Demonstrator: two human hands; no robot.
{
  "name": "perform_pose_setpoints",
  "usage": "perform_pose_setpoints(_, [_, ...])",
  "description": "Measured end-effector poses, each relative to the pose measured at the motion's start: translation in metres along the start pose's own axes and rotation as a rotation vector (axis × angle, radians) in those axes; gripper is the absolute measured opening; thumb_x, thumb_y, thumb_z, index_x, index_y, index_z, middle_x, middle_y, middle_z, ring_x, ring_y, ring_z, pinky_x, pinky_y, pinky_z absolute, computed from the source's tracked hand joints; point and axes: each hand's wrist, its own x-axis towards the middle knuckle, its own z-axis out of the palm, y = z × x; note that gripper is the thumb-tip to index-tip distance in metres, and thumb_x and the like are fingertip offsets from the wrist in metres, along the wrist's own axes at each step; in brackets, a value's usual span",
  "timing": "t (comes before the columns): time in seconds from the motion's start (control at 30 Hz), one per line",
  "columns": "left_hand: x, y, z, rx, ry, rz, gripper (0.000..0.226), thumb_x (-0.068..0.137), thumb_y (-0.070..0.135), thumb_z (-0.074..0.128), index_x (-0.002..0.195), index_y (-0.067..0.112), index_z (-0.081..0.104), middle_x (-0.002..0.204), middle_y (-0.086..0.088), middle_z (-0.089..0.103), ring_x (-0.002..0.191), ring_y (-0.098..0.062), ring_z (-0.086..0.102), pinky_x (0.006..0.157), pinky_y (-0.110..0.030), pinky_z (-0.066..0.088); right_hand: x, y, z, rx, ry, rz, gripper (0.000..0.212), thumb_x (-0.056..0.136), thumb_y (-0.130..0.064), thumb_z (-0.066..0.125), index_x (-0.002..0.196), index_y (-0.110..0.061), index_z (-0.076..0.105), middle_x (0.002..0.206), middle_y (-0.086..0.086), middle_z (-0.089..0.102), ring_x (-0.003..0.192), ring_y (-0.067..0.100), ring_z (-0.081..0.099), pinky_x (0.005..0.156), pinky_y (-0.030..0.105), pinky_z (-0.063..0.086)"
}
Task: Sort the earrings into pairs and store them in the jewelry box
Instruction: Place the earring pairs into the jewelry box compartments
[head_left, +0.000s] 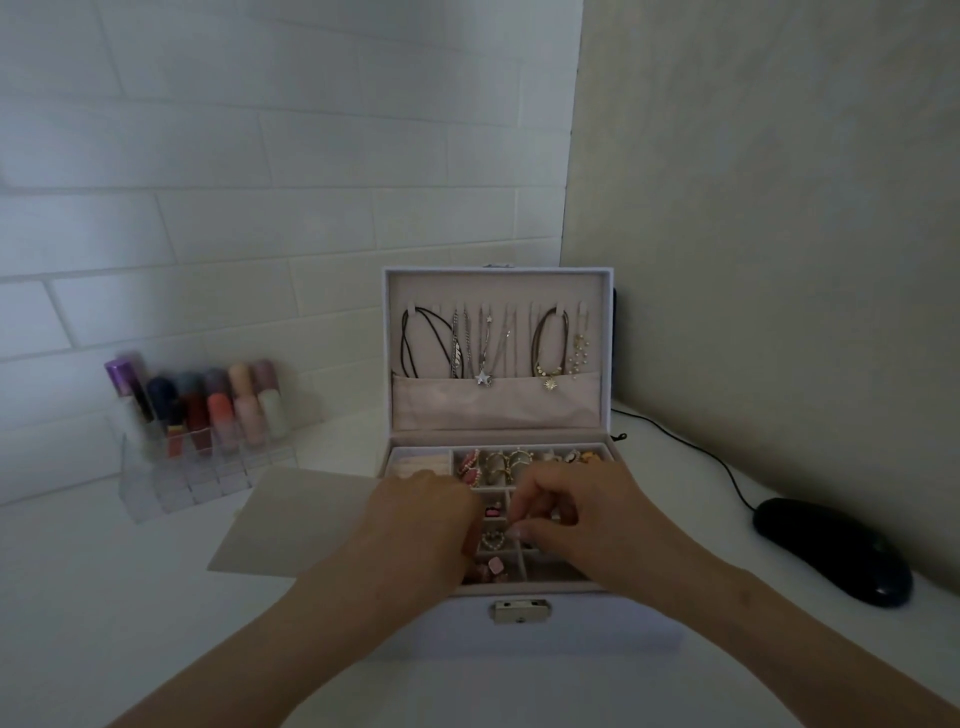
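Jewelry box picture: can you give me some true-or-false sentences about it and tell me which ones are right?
1. The jewelry box stands open, with necklaces hanging inside its lid. True.
2. The left hand and the right hand both reach into the box. True.
3. The black computer mouse lies left of the box. False: it lies to the right of it.
4. The clear lipstick organizer sits inside the box. False: it stands on the table, left of the box.

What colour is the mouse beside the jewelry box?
The mouse is black, seen in the head view.
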Motion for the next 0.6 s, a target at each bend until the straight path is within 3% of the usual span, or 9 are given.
perform_pose_setpoints(0.37, [-0.013,-0.013,-0.008,-0.179,0.134,0.011,0.012,0.088,0.030,0.055,0.099,0.031,0.059,0.104,0.011,0.054,0.105,-0.011,0.051,0.081,-0.024,0.038,-0.003,-0.008,0.001,-0.013,0.002,-0.020,0.032,0.077,-0.022,0.072,0.064,-0.042,0.052,0.067,-0.032,0.055,0.063,-0.003,0.051,0.057,0.011,0.035])
perform_pose_setpoints(0.5, [-0.033,-0.017,-0.013,-0.294,0.205,0.030,0.004,0.086,0.037,0.058,0.087,0.035,0.055,0.088,0.016,0.049,0.085,-0.001,0.047,0.071,-0.017,0.035,-0.010,-0.023,0.002,-0.002,-0.022,-0.053,0.020,0.080,-0.021,0.069,0.072,-0.036,0.060,0.062,-0.030,0.055,0.062,-0.005,0.052,0.056,0.010,0.036])
perform_pose_setpoints(0.6, [-0.058,-0.023,-0.018,-0.349,0.212,0.029,0.016,0.085,0.039,0.058,0.076,0.039,0.045,0.076,0.019,0.048,0.067,0.004,0.043,0.064,-0.012,0.035,-0.020,-0.039,0.006,-0.001,-0.051,-0.088,0.007,0.082,-0.021,0.066,0.082,-0.027,0.068,0.057,-0.019,0.053,0.060,-0.005,0.051,0.057,0.009,0.036])
